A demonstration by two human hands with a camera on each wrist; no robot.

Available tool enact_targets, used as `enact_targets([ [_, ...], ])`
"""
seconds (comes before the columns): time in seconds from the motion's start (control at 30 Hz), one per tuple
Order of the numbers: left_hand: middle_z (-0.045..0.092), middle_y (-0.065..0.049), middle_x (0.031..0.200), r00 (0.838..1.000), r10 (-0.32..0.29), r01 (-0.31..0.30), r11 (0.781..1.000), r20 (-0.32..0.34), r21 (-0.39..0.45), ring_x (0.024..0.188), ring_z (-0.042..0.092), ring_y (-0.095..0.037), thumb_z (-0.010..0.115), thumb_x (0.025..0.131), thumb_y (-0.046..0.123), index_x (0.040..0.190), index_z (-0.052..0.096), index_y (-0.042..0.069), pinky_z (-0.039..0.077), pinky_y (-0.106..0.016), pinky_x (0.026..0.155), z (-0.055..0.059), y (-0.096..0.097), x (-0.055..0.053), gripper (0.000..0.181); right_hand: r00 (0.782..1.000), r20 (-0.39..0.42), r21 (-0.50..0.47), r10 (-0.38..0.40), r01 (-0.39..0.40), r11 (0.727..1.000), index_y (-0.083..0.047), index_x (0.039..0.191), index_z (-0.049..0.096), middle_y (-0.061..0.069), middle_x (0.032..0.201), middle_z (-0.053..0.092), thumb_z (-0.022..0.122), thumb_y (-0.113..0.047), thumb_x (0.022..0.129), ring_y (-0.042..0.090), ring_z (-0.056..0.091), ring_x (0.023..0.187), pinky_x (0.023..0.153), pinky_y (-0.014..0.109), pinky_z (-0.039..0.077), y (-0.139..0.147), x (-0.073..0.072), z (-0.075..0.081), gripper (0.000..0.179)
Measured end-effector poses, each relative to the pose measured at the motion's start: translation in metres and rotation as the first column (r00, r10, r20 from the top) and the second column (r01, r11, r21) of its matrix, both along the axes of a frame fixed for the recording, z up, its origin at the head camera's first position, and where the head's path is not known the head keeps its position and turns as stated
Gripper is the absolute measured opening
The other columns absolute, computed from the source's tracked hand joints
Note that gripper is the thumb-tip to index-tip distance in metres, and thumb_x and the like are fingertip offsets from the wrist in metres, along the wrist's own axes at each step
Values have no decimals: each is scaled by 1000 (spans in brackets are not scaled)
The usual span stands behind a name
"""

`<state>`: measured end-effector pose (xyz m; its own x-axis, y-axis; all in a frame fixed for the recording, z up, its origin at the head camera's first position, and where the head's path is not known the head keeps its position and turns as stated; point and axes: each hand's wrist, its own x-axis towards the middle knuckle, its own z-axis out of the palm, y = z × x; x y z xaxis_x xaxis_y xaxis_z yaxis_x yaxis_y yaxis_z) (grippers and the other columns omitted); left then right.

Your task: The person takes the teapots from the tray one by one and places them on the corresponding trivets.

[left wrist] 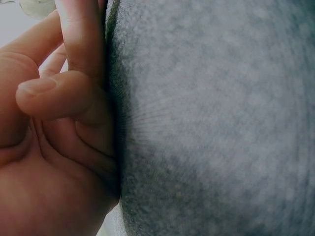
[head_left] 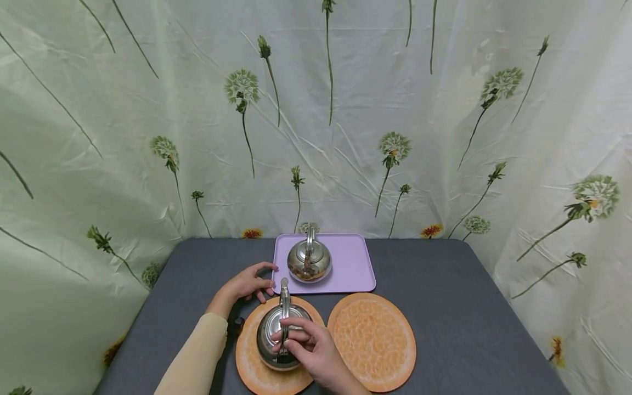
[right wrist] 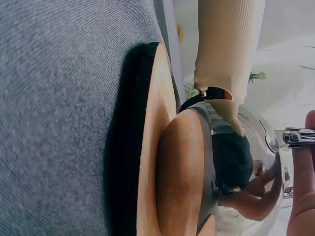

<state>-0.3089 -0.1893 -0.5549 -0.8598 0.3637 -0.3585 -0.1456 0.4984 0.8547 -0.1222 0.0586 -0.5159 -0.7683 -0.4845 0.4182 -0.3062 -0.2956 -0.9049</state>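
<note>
The two hands are working apart. The right hand (head_left: pixel 316 348) is gripping the near kettle (head_left: pixel 269 332) by its handle (head_left: pixel 285 306), with the fingers curling round the near part of the bar. This hold is probably keeping the fingers off the round, shiny body, which looks slippery and offers little to grasp. The kettle is sitting below that hand on the left mat (head_left: pixel 247 348), its base apparently meeting the surface; the mat is likely shielding the cloth-covered table (head_left: pixel 444 307) underneath.

The left hand (head_left: pixel 249 282) is lying farther forward, its fingers spreading loosely and holding nothing. Its fingertips are reaching the left edge of the purple tray (head_left: pixel 350 266), perhaps for steadying, though whether they are pressing on it is hard to tell. In the left wrist view the thumb is standing free of the fingers and the side of the hand is resting against the grey cloth.

To the right of the left hand, and beyond the right one, the far kettle (head_left: pixel 320 267) is standing on the tray, well inside the rim, which would be guarding it from sliding off. Its handle is arching upright over the lid, probably for easy grasping from above. Just right of the right hand, the right mat (head_left: pixel 372 343) is lying flat, bearing nothing.
</note>
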Motion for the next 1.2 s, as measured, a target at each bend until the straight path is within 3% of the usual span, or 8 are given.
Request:
enact_targets([
  [0.27, 76, -5, 83, 1000, 2, -2, 1000, 4, 15, 57, 70, -19, 69, 94, 27, 141, 50, 24, 35, -25, 42, 1, 1, 1, 51, 999, -42, -31, 22, -23, 999, 13, 135, 47, 33, 115, 67, 55, 1, 99, 35, 73, 96, 78, 58, 50, 1, -2, 0, 39],
  [0.43, 76, -5, 84, 1000, -5, 5, 1000, -4, 5, 57, 70, -18, 69, 94, 27, 141, 50, 24, 34, -25, 42, 2, 0, 1, 51, 999, -35, -27, 31, -32, 999, 13, 138, 44, 33, 120, 64, 54, 2, 99, 31, 73, 100, 83, 49, 55, 3, -3, 0, 42],
  [0.63, 76, -6, 84, 1000, -5, 5, 1000, 0, 11, 57, 70, -18, 69, 94, 27, 141, 50, 24, 34, -25, 42, 1, 1, 1, 51, 997, 83, 38, 4, -7, 999, 5, 143, 44, 31, 126, 63, 58, -3, 99, 19, 72, 106, 89, 29, 56, 7, -2, 3, 47],
  [0.77, 76, -6, 84, 1000, -4, 4, 1000, -1, 22, 58, 71, -19, 69, 94, 26, 141, 49, 23, 35, -24, 42, 0, 1, 1, 51, 989, 141, 78, -49, 38, 996, -1, 142, 48, 31, 126, 63, 60, -7, 98, 14, 70, 109, 90, 26, 54, 12, -3, 6, 46],
  [0.9, 76, -6, 83, 1000, -4, 4, 1000, -1, 24, 58, 71, -19, 69, 94, 25, 141, 49, 22, 35, -24, 42, -1, 1, 1, 51, 985, 145, 96, -98, 85, 992, 0, 142, 48, 32, 125, 63, 61, -7, 98, 11, 69, 110, 88, 25, 55, 18, -4, 7, 45],
  [1.2, 76, -5, 82, 1000, 5, -4, 1000, -3, 19, 57, 71, -19, 69, 94, 25, 141, 50, 22, 34, -24, 42, 0, 1, 1, 51, 988, 142, -25, -59, 63, 998, 6, 144, 41, 37, 125, 59, 54, -3, 101, 20, 71, 109, 92, 31, 55, 31, -12, 7, 46],
])
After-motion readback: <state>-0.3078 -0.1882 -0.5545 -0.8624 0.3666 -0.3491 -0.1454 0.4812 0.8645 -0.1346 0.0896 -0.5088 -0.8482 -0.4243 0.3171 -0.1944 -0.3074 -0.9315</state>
